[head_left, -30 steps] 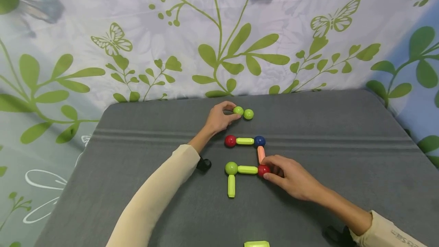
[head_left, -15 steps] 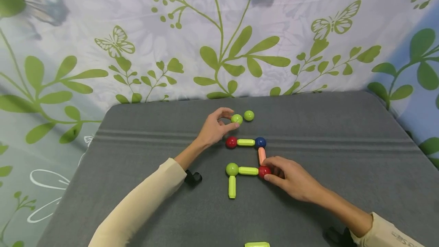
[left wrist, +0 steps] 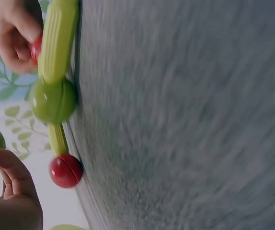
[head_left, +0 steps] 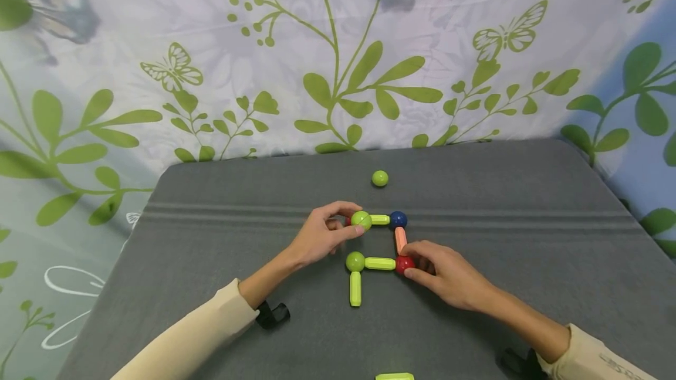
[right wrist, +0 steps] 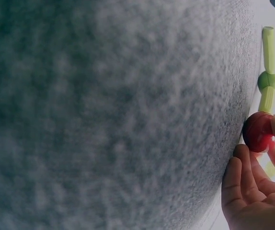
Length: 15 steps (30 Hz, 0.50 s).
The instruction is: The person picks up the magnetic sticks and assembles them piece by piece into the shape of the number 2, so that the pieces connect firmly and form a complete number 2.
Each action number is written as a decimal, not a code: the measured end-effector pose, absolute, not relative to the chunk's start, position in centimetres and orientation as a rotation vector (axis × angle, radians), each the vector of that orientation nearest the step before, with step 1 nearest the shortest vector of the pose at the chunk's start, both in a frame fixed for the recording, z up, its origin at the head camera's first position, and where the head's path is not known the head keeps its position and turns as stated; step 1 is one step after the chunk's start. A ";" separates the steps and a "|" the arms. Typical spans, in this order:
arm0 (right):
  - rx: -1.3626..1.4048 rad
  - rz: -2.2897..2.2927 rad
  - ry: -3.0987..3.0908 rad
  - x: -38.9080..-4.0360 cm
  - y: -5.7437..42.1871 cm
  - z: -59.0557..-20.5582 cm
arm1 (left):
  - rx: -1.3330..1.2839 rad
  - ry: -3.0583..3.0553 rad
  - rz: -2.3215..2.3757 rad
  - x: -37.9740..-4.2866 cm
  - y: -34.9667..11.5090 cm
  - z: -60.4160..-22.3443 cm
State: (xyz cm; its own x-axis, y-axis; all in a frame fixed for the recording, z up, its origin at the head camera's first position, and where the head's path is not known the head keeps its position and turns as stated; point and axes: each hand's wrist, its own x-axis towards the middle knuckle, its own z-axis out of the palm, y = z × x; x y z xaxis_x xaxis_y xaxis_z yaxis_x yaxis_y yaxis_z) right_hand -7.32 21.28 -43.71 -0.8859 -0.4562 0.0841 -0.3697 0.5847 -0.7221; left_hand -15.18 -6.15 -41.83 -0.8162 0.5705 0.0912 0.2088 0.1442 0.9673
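My left hand (head_left: 320, 233) pinches a green ball (head_left: 361, 220) between thumb and fingers, raised off the table in the left wrist view. In the head view this ball overlaps a red ball (left wrist: 65, 170) at the left end of a yellow-green rod (head_left: 379, 219). That rod runs to a blue ball (head_left: 398, 219), from which an orange rod (head_left: 401, 240) leads down to a second red ball (head_left: 404, 264). My right hand (head_left: 449, 277) grips this second red ball. Another yellow-green rod (head_left: 380, 263) joins it to a green ball (head_left: 355, 261), with one more rod (head_left: 355, 289) pointing toward me.
A loose green ball (head_left: 380, 178) lies near the back of the grey table (head_left: 502, 192). At the front edge of the view a loose yellow-green rod (head_left: 395, 376) is partly cut off. A leaf-patterned cloth (head_left: 253, 46) hangs behind the table.
My left hand has taken one of the two green balls from the back and carried it toward me, over the left red ball. My right hand has stayed on its red ball.
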 end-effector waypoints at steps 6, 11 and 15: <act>-0.713 -1.189 2.711 -7.3 21.2 -43.8 | 0.767 2.074 1.678 -12.9 -6.5 -41.7; -0.702 -1.182 2.709 -7.3 21.1 -43.8 | 0.726 2.029 1.657 -11.2 -6.9 -41.7; -0.699 -1.187 2.707 -7.3 21.2 -43.8 | 0.711 1.997 1.633 -10.1 -7.2 -41.9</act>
